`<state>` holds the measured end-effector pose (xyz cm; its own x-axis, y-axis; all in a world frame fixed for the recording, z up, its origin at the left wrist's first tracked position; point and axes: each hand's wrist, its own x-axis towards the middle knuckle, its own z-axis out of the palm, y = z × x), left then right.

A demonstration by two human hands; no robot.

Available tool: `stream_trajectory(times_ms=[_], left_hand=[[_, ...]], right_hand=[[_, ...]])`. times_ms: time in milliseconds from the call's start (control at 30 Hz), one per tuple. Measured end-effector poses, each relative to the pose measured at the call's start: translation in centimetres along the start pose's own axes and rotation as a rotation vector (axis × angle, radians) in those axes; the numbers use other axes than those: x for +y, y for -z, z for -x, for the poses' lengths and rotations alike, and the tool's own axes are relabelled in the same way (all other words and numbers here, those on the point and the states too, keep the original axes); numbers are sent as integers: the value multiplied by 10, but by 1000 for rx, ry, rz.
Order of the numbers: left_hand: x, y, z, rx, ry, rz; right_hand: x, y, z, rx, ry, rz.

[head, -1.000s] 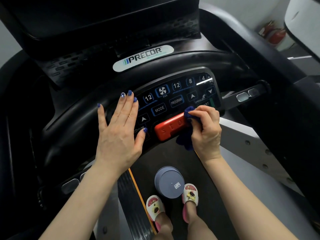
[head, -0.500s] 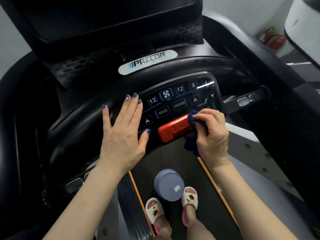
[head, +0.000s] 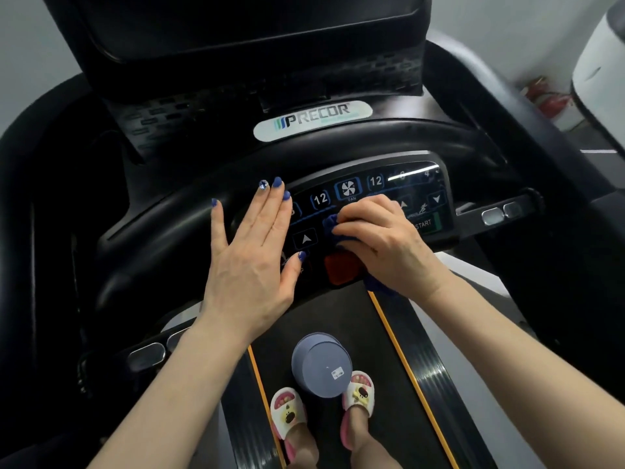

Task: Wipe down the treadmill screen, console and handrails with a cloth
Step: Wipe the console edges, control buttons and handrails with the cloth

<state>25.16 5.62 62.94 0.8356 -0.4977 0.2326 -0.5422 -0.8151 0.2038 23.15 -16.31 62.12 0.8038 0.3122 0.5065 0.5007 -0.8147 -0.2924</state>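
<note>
Right hand (head: 382,242) fingers pinch cloth (head: 333,228) on console (head: 372,198); left hand (head: 250,252) flat, fingers straight.

A plain pale grey-white wall (head: 37,45) shows at the far left, evenly lit; the same pale wall (head: 507,32) continues at the far right; low against that right wall sits a blurred red object (head: 549,99), too indistinct to identify; a large white rounded body (head: 600,79), smooth and matte, fills the right edge; just below it lies a strip of grey floor (head: 595,142) crossed by a thin white line (head: 598,151).
</note>
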Motion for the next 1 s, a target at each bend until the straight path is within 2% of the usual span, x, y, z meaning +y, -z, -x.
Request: stream_trajectory(times_ms=[100,233,367,500,667,867,1000], left_hand=[[-2,-1,0,4,-1,16],[-3,-2,0,15,-5,26],[-3,-2,0,23,-18,25],[-5,-1,0,15,-21,21],[-3,-4,1,27,-11,33],[-4,-3,1,14,-19,21],[-3,-4,1,14,-11,26]], right_hand=[[10,6,11,-8,-11,22],[1,-4,6,75,-37,-46],[-2,-9,4,64,-7,-60],[4,-7,10,177,-92,-22],[-6,-19,10,174,-96,-15],[-12,-26,1,346,-239,27],[-15,-28,0,341,-263,31]])
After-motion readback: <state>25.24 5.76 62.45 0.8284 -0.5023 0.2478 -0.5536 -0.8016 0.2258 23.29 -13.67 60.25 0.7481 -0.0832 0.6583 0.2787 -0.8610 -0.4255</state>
